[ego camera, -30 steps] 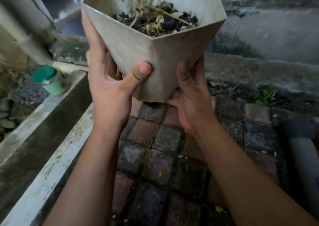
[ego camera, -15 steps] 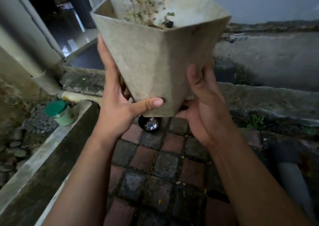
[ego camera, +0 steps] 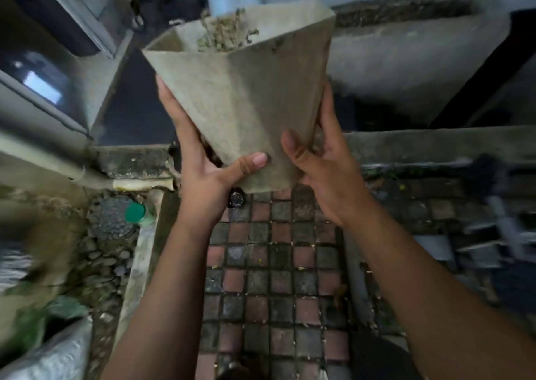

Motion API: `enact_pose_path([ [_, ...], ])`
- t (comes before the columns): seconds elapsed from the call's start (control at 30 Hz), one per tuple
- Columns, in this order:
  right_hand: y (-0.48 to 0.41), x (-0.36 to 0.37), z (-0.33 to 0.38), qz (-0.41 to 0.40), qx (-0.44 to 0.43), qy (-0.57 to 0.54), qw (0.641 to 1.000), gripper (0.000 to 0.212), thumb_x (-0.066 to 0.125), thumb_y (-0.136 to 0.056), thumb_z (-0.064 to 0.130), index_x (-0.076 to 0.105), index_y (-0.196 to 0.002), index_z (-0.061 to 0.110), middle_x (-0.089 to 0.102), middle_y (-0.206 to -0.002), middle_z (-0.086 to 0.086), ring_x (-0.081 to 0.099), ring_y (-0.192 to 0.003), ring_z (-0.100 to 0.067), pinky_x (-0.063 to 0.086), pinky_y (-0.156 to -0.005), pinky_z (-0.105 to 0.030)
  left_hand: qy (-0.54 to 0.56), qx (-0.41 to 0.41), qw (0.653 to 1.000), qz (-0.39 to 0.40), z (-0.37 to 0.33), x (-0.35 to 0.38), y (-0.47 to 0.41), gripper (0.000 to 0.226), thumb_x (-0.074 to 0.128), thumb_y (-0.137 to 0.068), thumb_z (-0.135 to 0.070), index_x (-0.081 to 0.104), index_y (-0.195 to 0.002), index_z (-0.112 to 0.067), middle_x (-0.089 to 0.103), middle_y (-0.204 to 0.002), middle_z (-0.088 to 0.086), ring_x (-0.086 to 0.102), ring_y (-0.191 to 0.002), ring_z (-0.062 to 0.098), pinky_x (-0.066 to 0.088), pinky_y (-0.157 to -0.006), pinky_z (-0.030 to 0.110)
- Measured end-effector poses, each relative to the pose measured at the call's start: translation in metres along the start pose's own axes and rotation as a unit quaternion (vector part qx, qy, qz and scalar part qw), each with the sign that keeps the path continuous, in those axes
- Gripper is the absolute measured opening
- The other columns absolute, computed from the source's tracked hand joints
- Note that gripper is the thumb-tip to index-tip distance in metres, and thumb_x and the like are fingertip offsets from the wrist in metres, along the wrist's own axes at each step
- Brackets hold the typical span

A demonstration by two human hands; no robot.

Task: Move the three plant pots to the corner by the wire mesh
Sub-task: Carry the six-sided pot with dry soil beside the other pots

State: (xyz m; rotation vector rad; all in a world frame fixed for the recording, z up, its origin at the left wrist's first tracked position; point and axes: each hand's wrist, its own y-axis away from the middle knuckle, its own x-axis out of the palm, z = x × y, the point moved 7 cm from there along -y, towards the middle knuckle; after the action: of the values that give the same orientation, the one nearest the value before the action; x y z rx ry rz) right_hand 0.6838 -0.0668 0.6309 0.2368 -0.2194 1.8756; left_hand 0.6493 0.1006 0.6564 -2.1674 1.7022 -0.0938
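Observation:
A grey, faceted plant pot [ego camera: 246,95] with a dried plant in it is held up in front of me, well above the paved floor. My left hand [ego camera: 203,165] grips its lower left side, thumb across the front face near the base. My right hand [ego camera: 324,162] grips the lower right side, thumb on the front and fingers behind. No other pot and no wire mesh can be seen in this view.
Red and dark paving tiles [ego camera: 275,263] run below my arms. A concrete kerb [ego camera: 139,258] borders them on the left, with gravel and a green-lidded jar [ego camera: 135,213] beyond. A low mossy wall [ego camera: 435,144] crosses ahead. A small round dark object [ego camera: 237,198] lies under the pot.
The pot has been raised and carried forward, so I now see its outer faces instead of the soil. The view has lifted; more floor, wall and doorway show.

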Motion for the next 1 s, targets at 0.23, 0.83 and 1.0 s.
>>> enact_pose_path([
  [0.23,0.084,-0.006,0.206,-0.112,-0.061,0.06,0.99,0.09,0.083,-0.074,0.07,0.028,-0.144,0.077,0.036,-0.166,0.007,0.044,-0.151,-0.021,0.044,-0.119,-0.056,0.057,0.042,0.992,0.103,-0.219,0.025,-0.017,0.147,0.088,-0.075,-0.029,-0.029,-0.164,-0.022,-0.01,-0.181,0.0,0.018,-0.167,0.009,0.032,-0.132,0.035],
  [0.83,0.437,-0.029,0.456,-0.409,-0.244,0.227,0.85,0.082,0.071,-0.09,0.059,0.024,-0.157,0.062,0.033,-0.168,0.026,0.034,-0.157,-0.012,0.033,-0.127,-0.056,0.26,0.156,0.878,0.37,-0.502,0.168,0.147,0.136,0.086,-0.065,-0.076,-0.015,-0.156,-0.068,0.007,-0.177,-0.029,0.024,-0.164,0.004,0.031,-0.132,0.056],
  [1.0,0.562,-0.09,0.495,-0.505,-0.24,0.235,0.795,0.096,0.076,-0.073,0.079,0.024,-0.153,0.07,0.034,-0.167,0.024,0.039,-0.155,-0.019,0.038,-0.122,-0.061,0.292,0.194,0.83,0.434,-0.573,0.263,0.23,0.128,0.082,-0.067,-0.08,-0.016,-0.15,-0.077,0.005,-0.169,-0.046,0.019,-0.164,-0.002,0.029,-0.133,0.055],
])
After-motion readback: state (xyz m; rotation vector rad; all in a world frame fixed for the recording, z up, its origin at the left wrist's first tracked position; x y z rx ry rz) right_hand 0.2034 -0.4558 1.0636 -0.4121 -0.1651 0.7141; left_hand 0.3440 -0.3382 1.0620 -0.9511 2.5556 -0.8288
